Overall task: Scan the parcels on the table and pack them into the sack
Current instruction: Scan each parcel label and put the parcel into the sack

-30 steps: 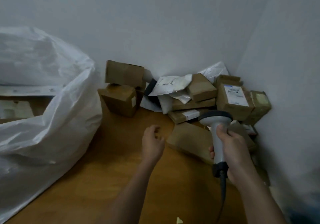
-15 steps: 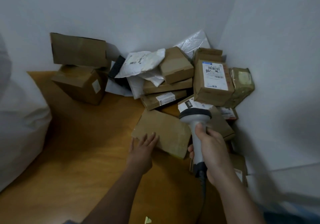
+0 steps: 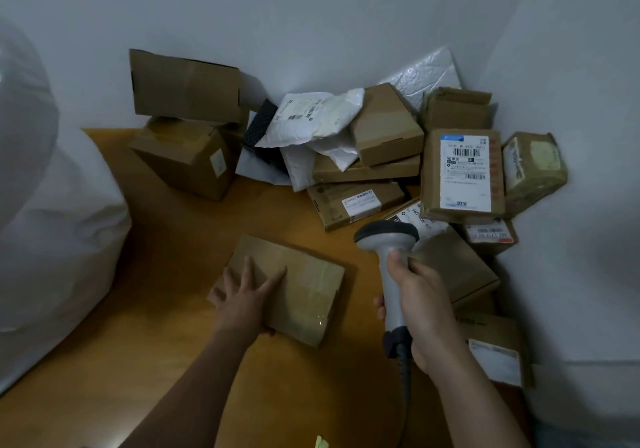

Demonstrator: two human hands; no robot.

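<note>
Seeing left hand [image 3: 244, 300] lying fingers spread on flat parcel [image 3: 289, 290], mid-table; right hand [image 3: 420, 303] is gripping scanner [image 3: 389, 267]. I'm guessing stiff, light cardboard, glossy tape; taking it by edges.

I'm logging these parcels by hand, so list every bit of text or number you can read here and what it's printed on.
"090": partly hidden white label behind the scanner; its other characters are unclear.
Tall box label: barcodes show, print too small to read.
Flat box sticker: blurred.
White mailer: barcode, print illegible.
Red-edged label and lower right box label: unreadable.
Box under the left hand: no text on its top.
</note>
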